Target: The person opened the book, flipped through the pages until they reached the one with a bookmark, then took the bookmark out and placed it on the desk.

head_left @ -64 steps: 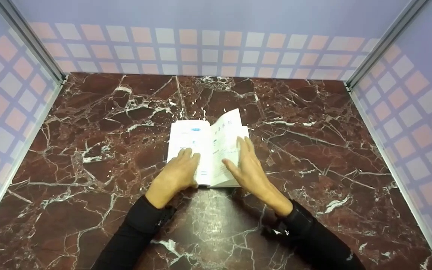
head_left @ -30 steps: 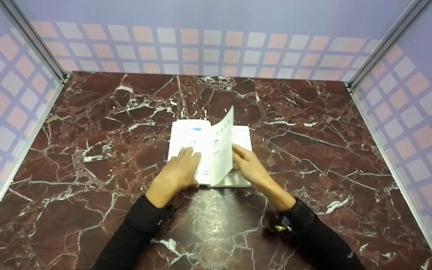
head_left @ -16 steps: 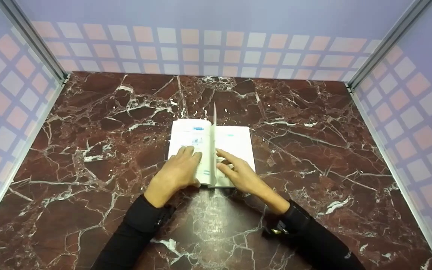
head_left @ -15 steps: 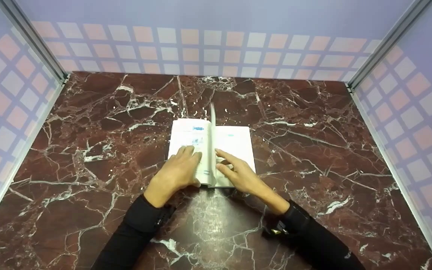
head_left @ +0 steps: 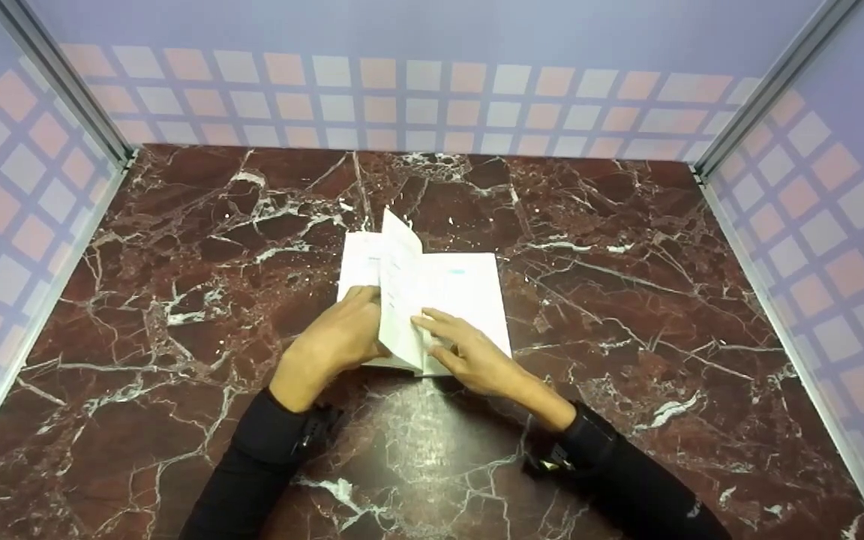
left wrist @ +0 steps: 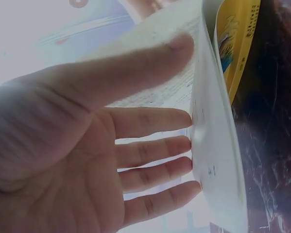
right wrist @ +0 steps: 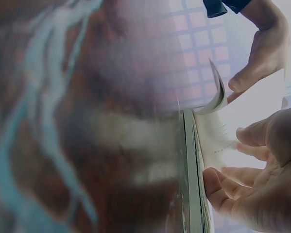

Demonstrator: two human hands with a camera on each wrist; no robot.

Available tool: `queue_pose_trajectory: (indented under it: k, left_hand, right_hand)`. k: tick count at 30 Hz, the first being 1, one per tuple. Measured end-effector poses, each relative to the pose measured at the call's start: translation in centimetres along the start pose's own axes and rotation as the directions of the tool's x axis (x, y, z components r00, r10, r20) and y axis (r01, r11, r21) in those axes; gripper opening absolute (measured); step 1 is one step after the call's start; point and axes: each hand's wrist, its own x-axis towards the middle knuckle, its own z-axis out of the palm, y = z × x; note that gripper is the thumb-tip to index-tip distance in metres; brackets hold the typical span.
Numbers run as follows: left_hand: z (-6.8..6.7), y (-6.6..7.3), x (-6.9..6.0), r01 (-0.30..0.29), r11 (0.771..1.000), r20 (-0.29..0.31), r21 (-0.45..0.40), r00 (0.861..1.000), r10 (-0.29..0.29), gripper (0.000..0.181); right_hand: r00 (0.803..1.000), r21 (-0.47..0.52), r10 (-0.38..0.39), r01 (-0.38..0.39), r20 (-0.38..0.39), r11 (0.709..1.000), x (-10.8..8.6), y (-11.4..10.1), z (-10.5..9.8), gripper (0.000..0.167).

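Observation:
An open book [head_left: 469, 292] with white printed pages lies on the marble-patterned table. One leaf [head_left: 400, 292] stands up from the middle and leans left. My left hand [head_left: 334, 337] rests on the left page, its fingertips partly hidden behind that leaf. The left wrist view shows this hand [left wrist: 87, 145] with straight fingers, tips touching the paper [left wrist: 218, 145]. My right hand [head_left: 473, 356] lies over the right page with loosely bent fingers beside the leaf. In the right wrist view, the right hand [right wrist: 262, 189] is at the pages, near the raised leaf [right wrist: 215, 99].
The dark red table [head_left: 177, 300] with white veins surrounds the book. Lilac panels with pink and white squares [head_left: 424, 97] stand at the back and both sides. A yellow cover part [left wrist: 240, 43] shows in the left wrist view.
The leaf has swung from the right side past upright to lean left. My right hand has moved left with it. My left hand has shifted slightly left.

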Motion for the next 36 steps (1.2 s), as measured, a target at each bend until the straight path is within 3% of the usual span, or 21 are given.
queue_pose_trajectory:
  k: [5, 8, 14, 19, 23, 27, 30, 36]
  left_hand:
    - [-0.8, -0.3, -0.1, 0.049, 0.999, -0.015, 0.017, 0.999, -0.049, 0.014]
    - [-1.1, -0.5, -0.2, 0.081, 0.997, -0.033, 0.011, 0.996, -0.080, 0.017]
    - [-1.7, -0.6, -0.7, 0.036, 0.998, -0.126, 0.045, 0.992, -0.030, 0.020]
    - [-2.3, -0.4, -1.1, 0.042, 0.999, -0.181, 0.033, 0.983, -0.036, 0.018]
    - [-2.7, -0.1, -1.3, 0.080, 0.997, -0.245, 0.019, 0.967, -0.073, 0.020]
    - [-2.7, 0.9, -1.5, 0.111, 0.993, -0.306, 0.034, 0.947, -0.095, 0.034]
    - [-2.5, 1.9, -1.4, 0.068, 0.997, -0.328, 0.047, 0.943, -0.049, 0.045]
    - [-1.3, 3.9, -0.8, -0.098, 0.991, -0.313, 0.087, 0.942, 0.121, 0.046]
  right_hand:
    - [0.999, -0.067, 0.009, -0.006, 0.040, 0.998, 0.0, -0.2, 0.0, 0.048]
    - [0.998, -0.087, 0.028, -0.023, 0.057, 0.996, -0.1, -0.1, 0.0, 0.049]
    - [0.997, -0.135, 0.021, -0.011, 0.074, 0.991, -0.2, -0.1, 0.0, 0.058]
    - [0.996, -0.165, 0.014, 0.001, 0.087, 0.986, -0.2, -0.2, 0.0, 0.067]
    - [0.996, -0.186, 0.005, 0.011, 0.089, 0.982, -0.2, -0.1, 0.0, 0.071]
    - [0.995, -0.197, 0.004, 0.015, 0.096, 0.980, -0.2, -0.1, 0.0, 0.072]
    - [0.994, -0.203, 0.008, 0.014, 0.107, 0.979, -0.2, -0.1, 0.0, 0.071]
    - [0.992, -0.226, -0.001, 0.029, 0.127, 0.974, -0.3, -0.2, -0.1, 0.075]
